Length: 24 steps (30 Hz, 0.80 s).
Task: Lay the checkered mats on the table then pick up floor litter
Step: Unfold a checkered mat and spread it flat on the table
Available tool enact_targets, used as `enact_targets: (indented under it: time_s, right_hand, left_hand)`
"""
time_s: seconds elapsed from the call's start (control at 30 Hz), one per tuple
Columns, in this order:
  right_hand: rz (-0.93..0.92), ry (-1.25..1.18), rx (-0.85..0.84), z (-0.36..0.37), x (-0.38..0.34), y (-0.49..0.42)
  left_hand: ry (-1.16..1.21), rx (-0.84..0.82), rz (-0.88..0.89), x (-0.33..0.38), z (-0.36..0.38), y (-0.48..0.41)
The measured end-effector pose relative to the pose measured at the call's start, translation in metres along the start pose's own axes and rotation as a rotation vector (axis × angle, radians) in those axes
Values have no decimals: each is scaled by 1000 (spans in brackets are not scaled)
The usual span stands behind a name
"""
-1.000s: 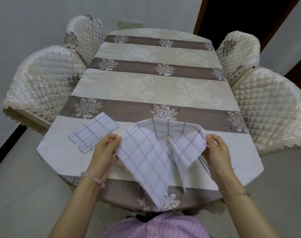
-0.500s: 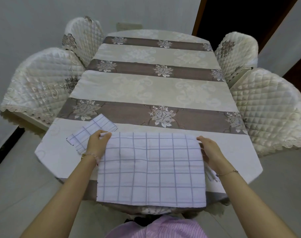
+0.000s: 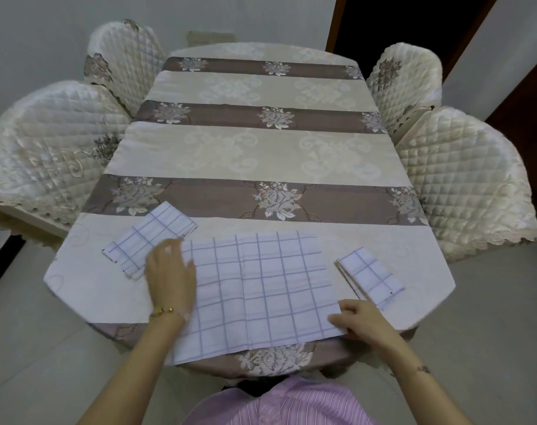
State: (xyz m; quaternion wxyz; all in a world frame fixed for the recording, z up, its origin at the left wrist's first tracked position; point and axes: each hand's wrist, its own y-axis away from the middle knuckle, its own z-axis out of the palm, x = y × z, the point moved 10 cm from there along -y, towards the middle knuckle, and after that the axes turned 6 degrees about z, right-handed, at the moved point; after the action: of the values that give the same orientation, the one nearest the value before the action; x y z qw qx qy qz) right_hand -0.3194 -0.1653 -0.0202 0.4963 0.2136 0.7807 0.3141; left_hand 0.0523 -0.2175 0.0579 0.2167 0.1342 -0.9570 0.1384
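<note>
Open checkered mat (image 3: 261, 289) spread flat at your end of the desk (image 3: 261, 154), your left hand (image 3: 170, 280) and right hand (image 3: 363, 320) both on it.

The mat is thin white cloth with a lilac grid and a fold crease down its middle. Its near edge runs past the desk's rim onto the hanging tablecloth (image 3: 218, 197), a woven damask in cream and mauve bands with roses. Of your hands, the left lies released, palm down, on the mat's left edge. The right has bent fingers on the near right corner, and whether it pinches or only presses, you cannot tell. The left folded mat (image 3: 150, 240) touches the spread one's far corner; the right folded mat (image 3: 373, 276) sits just beside it. Quilted, lace-hemmed chairs (image 3: 469, 179) crowd both long sides, with pale floor (image 3: 31, 348) around you.
</note>
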Motion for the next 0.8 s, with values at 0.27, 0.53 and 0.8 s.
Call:
enact_targets:
  time_s: [0.27,0.53,0.8]
  right_hand:
    - [-48,-269,11,9,-10,13]
    - [-112,-503,-124,27,-36,23]
    - [-153,-594,-45,-12,-29,14]
  left_hand:
    - [374,-702,483,154,76,123]
    - [731,-538,62,135,62,92]
    - [854,-241,-210,50,8,8]
